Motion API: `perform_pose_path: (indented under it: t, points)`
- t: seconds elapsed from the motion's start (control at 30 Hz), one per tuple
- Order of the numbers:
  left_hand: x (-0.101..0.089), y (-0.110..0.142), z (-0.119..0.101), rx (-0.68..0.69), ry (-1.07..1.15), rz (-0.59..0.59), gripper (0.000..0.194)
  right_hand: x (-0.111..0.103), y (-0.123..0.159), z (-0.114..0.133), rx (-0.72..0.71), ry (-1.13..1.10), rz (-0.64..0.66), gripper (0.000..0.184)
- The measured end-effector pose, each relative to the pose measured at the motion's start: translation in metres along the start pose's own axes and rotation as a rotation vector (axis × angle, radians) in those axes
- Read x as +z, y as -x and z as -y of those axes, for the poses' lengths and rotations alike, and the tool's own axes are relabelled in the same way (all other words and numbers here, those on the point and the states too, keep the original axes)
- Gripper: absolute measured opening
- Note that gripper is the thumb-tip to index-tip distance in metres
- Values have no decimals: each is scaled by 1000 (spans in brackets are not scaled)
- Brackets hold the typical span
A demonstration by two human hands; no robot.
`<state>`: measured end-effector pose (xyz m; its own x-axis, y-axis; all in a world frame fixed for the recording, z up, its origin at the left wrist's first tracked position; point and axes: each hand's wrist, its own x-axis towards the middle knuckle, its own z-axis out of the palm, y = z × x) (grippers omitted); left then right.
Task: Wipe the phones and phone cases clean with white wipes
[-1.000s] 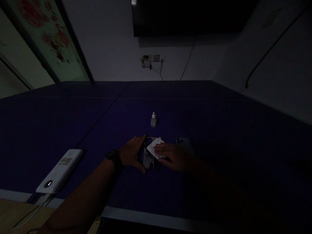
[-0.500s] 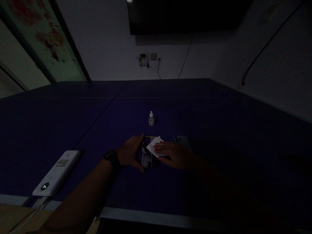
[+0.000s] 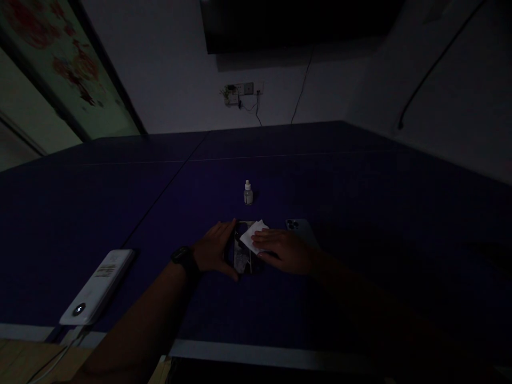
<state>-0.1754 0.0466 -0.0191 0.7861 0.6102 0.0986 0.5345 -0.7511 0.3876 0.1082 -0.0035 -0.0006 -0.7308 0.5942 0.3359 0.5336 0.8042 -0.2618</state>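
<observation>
Phone (image 3: 241,260), head view: dark, glossy, w/ a grey pic. on its top face, lying flat on the table (image 3: 240,312) btwn the 2 hands. L hand (image 3: 218,250) is spread wide, palm down, along the phone's L side: thumb at the near corner, fingertips at the far one. R hand (image 3: 285,250) holds a folded white wipe (image 3: 252,236) under its fingers, on the phone's R part, hiding some of it.

2nd phone (image 3: 301,228), grey w/ camera lenses facing up, lies just beyond R hand, partly hidden by it. Small bottle (image 3: 248,195), white cap, stands upright past both hands, apart from them. Black watch (image 3: 184,257) on L wrist. White power bank (image 3: 98,288) lies well L of L hand, w/ cables (image 3: 56,361) at its near end. Far past the hands: wall sockets (image 3: 245,89), then a dark TV (image 3: 296,24) higher up. Far L, past L hand: panel (image 3: 80,69) w/ red flowers. Light v. dim.
</observation>
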Motion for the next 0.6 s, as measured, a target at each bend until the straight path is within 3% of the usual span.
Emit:
perform_pose_path:
  t: [0.13,0.23,0.33,0.47,0.6]
  points:
    - [1,0,0,11,4,-16,156,1,-1,5,-57,-37,30,35]
    - [1,-1,1,9,4,-13,155,1,-5,6,-16,-24,54,42]
    - [1,-1,2,-1,5,0,156,-3,-3,-1,23,-9,19,37]
    - [2,-1,3,-13,10,10,157,-3,0,-5,-32,-48,9,31]
    - [3,0,5,-12,9,9,156,3,-6,7,-31,-32,88,46]
